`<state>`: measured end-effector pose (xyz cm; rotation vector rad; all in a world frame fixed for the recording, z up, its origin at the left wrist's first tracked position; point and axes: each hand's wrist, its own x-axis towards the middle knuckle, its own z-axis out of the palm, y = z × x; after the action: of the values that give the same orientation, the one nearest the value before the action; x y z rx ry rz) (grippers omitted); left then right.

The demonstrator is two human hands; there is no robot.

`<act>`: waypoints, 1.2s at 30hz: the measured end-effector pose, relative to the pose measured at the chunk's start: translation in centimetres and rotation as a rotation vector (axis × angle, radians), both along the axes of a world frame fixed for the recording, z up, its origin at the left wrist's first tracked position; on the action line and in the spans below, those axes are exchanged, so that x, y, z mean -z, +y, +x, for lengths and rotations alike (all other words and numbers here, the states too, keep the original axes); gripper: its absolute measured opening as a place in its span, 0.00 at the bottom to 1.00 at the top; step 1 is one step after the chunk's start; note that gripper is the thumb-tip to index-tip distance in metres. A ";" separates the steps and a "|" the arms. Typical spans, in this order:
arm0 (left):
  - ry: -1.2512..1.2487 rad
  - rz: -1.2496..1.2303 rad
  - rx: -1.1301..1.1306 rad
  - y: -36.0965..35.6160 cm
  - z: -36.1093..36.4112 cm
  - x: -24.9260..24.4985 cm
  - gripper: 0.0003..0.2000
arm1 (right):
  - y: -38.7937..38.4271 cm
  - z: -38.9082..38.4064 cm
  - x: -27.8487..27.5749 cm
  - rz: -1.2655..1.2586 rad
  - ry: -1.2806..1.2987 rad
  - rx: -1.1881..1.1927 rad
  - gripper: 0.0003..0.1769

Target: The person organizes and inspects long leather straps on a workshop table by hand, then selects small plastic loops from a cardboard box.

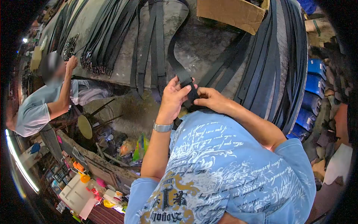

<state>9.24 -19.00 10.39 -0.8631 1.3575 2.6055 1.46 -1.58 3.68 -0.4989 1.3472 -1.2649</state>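
Observation:
A black webbing strap [180,71] runs down from the table's far side into my two hands. My left hand [173,94], with a metal watch on the wrist, pinches the strap between thumb and fingers. Close beside it, my right hand [212,100] is closed on the strap's lower folded part [192,92]. A small dark piece shows at the strap's edge between the hands; I cannot make out what it is. More black straps [152,56] lie on the table just beyond my left hand, their ends hanging over the near edge.
Rows of black straps [261,67] cover the grey table [203,37]. A cardboard box [231,15] stands at the back. Blue bundles [315,87] line the right side. At the left, another person [44,104] handles straps with metal ends. Bags and clutter [140,147] lie below.

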 end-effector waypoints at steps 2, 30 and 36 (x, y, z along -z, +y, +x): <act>-0.036 -0.086 0.093 -1.2 0.8 -0.3 0.15 | -0.4 0.2 -0.9 -0.033 -0.029 0.005 0.13; -0.688 -0.587 0.927 -1.3 52.7 23.5 0.28 | -21.6 -17.5 -13.2 -0.402 0.042 0.561 0.24; -0.556 -0.683 0.545 -4.3 34.0 10.5 0.19 | -22.7 -26.6 -28.8 -0.616 0.412 0.594 0.23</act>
<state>43.21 -23.30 -0.12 -0.9865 1.9429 1.3627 -25.18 -24.25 32.52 -0.8564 1.4875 -2.1851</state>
